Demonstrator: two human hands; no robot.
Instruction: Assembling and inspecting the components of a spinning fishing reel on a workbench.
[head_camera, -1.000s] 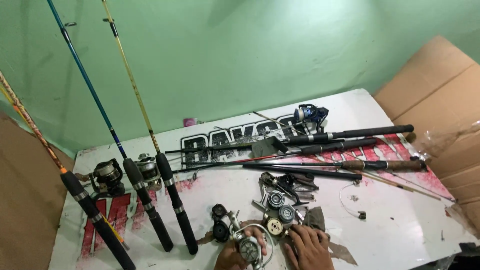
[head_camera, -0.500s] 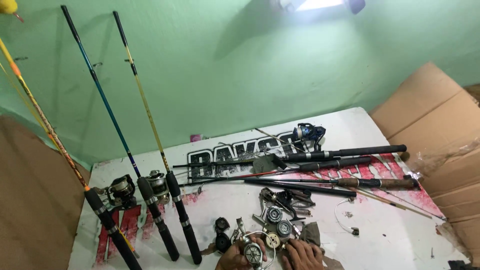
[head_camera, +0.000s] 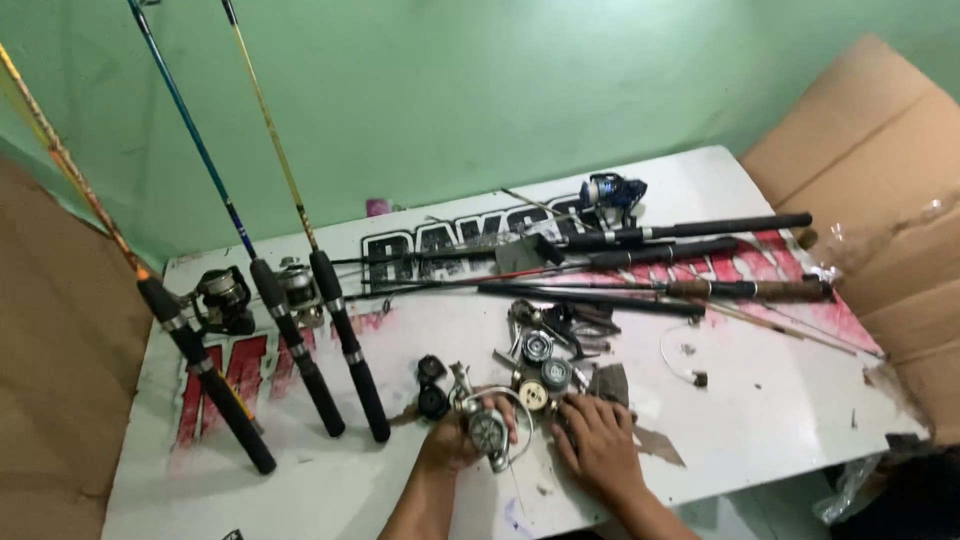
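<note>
My left hand (head_camera: 452, 445) grips a grey metal spinning reel (head_camera: 487, 430) with a wire bail, low on the white board (head_camera: 760, 400). My right hand (head_camera: 597, 445) rests fingers-down beside it, its fingertips touching small round reel parts (head_camera: 540, 385) lying on the board. Just left of the reel sit two small black knobs (head_camera: 432, 388). More loose metal reel pieces (head_camera: 560, 325) lie just beyond my hands.
Three fishing rods with black handles (head_camera: 300, 350) lean against the green wall at left, reels (head_camera: 225, 298) mounted on them. Several rod sections (head_camera: 680, 262) and a blue reel (head_camera: 612, 190) lie across the board's far side. Cardboard sheets (head_camera: 880, 180) stand at right and left.
The view has tilted down and drawn closer, showing more of my forearms. My hands stay on the reel and the round parts in the same spot.
</note>
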